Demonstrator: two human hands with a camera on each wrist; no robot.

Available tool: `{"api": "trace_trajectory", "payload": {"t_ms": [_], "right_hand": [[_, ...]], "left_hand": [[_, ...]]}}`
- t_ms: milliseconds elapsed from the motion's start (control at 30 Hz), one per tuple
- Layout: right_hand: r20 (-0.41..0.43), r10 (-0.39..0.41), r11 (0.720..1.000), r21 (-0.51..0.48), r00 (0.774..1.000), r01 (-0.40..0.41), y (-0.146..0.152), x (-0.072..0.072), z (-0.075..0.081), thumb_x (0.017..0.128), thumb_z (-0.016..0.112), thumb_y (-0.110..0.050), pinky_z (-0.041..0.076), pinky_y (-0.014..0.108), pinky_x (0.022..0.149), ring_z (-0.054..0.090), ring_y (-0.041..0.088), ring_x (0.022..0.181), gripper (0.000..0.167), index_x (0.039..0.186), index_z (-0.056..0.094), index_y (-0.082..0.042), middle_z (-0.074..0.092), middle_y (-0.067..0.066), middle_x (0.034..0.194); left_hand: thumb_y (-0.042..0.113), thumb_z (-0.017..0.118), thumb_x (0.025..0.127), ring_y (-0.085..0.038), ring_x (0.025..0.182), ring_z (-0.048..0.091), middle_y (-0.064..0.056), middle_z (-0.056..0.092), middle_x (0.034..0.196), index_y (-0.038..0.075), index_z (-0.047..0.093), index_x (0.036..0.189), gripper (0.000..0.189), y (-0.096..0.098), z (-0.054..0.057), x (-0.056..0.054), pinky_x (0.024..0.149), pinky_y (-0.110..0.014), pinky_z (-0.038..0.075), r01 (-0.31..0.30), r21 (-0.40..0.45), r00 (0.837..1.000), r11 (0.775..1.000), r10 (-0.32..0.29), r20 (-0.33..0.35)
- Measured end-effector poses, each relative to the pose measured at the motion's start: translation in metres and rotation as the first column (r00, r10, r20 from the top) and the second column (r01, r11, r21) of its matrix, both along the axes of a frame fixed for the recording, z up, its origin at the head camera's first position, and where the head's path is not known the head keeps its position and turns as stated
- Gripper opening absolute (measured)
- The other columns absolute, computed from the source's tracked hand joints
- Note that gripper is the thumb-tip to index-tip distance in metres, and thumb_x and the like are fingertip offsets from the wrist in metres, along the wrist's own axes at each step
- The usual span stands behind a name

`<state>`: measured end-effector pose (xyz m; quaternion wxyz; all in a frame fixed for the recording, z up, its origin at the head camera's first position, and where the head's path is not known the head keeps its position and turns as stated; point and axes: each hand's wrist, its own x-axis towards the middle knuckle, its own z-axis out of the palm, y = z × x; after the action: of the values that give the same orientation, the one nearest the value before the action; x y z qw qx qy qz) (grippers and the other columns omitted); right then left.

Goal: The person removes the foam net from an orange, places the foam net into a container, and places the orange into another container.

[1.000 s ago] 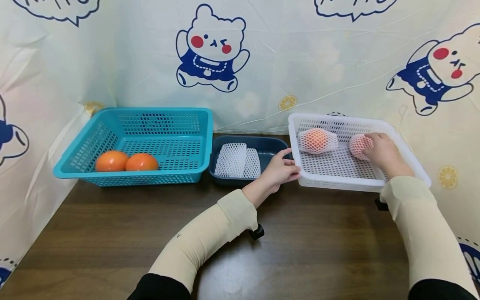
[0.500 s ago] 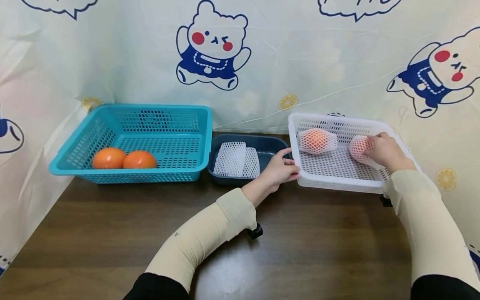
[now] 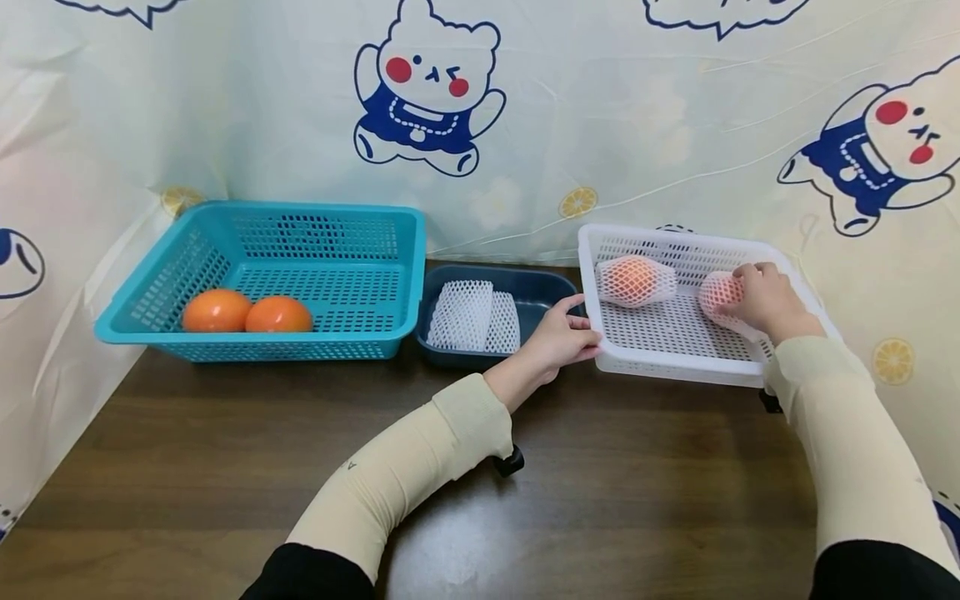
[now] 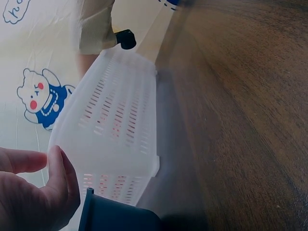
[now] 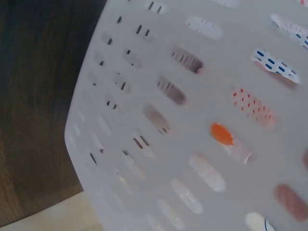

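Note:
In the head view a white basket (image 3: pixel 675 364) stands at the right, holding two oranges in white foam nets. My right hand (image 3: pixel 772 300) reaches over its right part and grips the right netted orange (image 3: pixel 718 293), whose net tail points toward the near right corner. The left netted orange (image 3: pixel 633 281) lies apart from it. My left hand (image 3: pixel 557 337) pinches the basket's left rim between thumb and fingers; the left wrist view shows these fingertips on the white wall (image 4: pixel 103 139). Seen from the right wrist, the slotted wall (image 5: pixel 178 144) hides most of my right hand.
A teal basket (image 3: pixel 258 350) with two bare oranges (image 3: pixel 247 312) stands at the left. Between the baskets sits a dark blue tray (image 3: pixel 536 282) with folded foam nets (image 3: pixel 472 318). Brown wooden table (image 3: pixel 600 483) in front; a printed curtain (image 3: pixel 525 117) hangs close behind.
My right hand has shifted slightly, and the net's tail on the right orange shows more than one second ago. The left hand stays on the rim. The head view has tilted a little.

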<state>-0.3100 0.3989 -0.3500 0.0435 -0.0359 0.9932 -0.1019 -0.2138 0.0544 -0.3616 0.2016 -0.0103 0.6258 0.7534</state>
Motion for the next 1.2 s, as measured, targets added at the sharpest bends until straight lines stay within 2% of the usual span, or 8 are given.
{"api": "trace_trajectory", "payload": {"t_ms": [200,333,433,567,667,867,1200], "right_hand": [[0.075,0.010,0.997,-0.073,0.997,-0.004,0.000,-0.001,-0.003,0.094,0.073,-0.021,0.028,0.070,0.106,0.036,0.063,0.124,0.081,0.142,0.021,0.019,0.029,0.049,0.134],[0.067,0.014,0.998,-0.058,0.998,-0.010,-0.001,-0.001,-0.003,0.090,0.076,-0.022,0.026,0.072,0.107,0.029,0.066,0.127,0.099,0.150,0.009,0.020,0.019,0.054,0.138],[0.084,0.005,0.999,-0.039,0.996,-0.002,0.000,0.001,-0.003,0.089,0.078,-0.026,0.027,0.073,0.105,0.028,0.066,0.124,0.111,0.151,-0.001,0.021,0.012,0.055,0.137],[0.087,0.001,1.000,-0.031,0.996,0.002,0.000,0.003,-0.004,0.087,0.081,-0.032,0.032,0.073,0.100,0.033,0.063,0.115,0.108,0.148,0.013,0.025,0.013,0.051,0.132],[0.078,0.009,0.999,-0.040,0.997,-0.006,0.001,0.001,-0.007,0.084,0.084,-0.034,0.033,0.073,0.099,0.034,0.063,0.113,0.105,0.144,0.021,0.025,0.015,0.053,0.132],[0.119,0.020,0.997,-0.076,0.993,-0.011,0.003,-0.003,-0.013,0.081,0.086,-0.034,0.031,0.072,0.103,0.033,0.064,0.120,0.116,0.145,0.008,0.023,0.025,0.054,0.131],[0.128,0.068,0.997,-0.050,0.989,-0.062,0.006,-0.003,-0.014,0.085,0.081,-0.027,0.029,0.074,0.102,0.028,0.065,0.123,0.102,0.147,0.015,0.021,0.019,0.055,0.136]], "left_hand": [[-0.008,0.065,0.096,-0.019,0.087,0.065,-0.010,0.060,0.107,0.012,0.036,0.158,0.071,0.000,0.001,0.000,0.083,-0.032,0.059,0.001,-0.002,1.000,1.000,-0.001,0.005],[-0.008,0.065,0.096,-0.019,0.087,0.064,-0.010,0.059,0.107,0.013,0.036,0.158,0.072,-0.001,0.002,0.000,0.083,-0.033,0.059,0.003,-0.001,1.000,1.000,-0.003,0.007],[-0.007,0.065,0.097,-0.019,0.087,0.065,-0.010,0.059,0.108,0.013,0.036,0.158,0.071,-0.001,0.001,0.000,0.083,-0.033,0.059,0.005,-0.001,1.000,1.000,-0.005,0.007],[-0.007,0.065,0.097,-0.019,0.086,0.064,-0.010,0.059,0.108,0.013,0.036,0.158,0.071,-0.002,0.001,0.001,0.084,-0.033,0.059,0.008,0.003,1.000,1.000,-0.008,0.010],[-0.008,0.065,0.096,-0.019,0.086,0.064,-0.010,0.059,0.108,0.013,0.036,0.158,0.071,-0.002,0.002,0.002,0.084,-0.033,0.058,0.006,0.004,1.000,1.000,-0.006,0.011],[-0.008,0.064,0.096,-0.019,0.086,0.064,-0.010,0.059,0.108,0.013,0.036,0.158,0.071,-0.003,0.003,0.002,0.084,-0.033,0.059,0.000,0.003,1.000,1.000,0.000,0.010],[-0.008,0.064,0.096,-0.019,0.087,0.065,-0.009,0.060,0.106,0.013,0.037,0.158,0.071,0.000,0.002,0.003,0.085,-0.035,0.058,-0.003,0.001,1.000,1.000,0.003,0.017]]}}
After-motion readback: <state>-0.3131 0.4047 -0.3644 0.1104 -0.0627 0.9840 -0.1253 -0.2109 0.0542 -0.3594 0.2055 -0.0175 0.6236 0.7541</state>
